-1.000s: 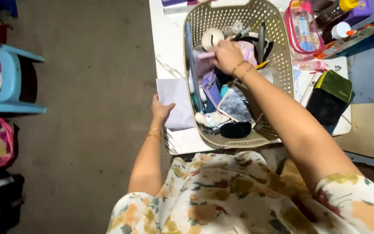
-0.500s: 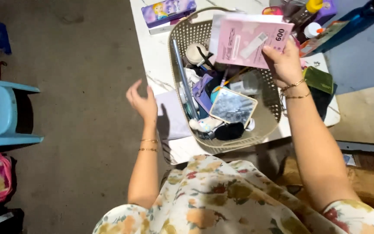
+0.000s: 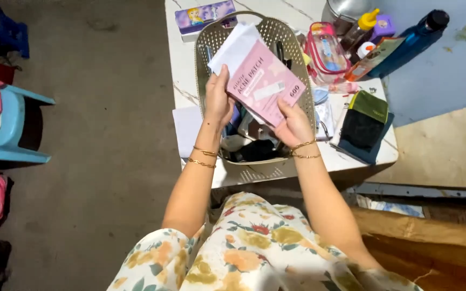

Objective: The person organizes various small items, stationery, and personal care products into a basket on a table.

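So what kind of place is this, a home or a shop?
Probably a home: a small white table crowded with a beige basket of toiletries, bottles, and a child's blue plastic chair on bare floor.

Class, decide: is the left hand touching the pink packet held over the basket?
Touching. The head view shows the left hand gripping the pink packet at its left edge, above the basket.

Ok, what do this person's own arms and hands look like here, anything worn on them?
Both arms are bare, no gloves. The left hand has two thin gold bangles at the wrist; the right hand has two matching thin gold bangles. Short floral sleeves in cream, yellow and orange cover the upper arms.
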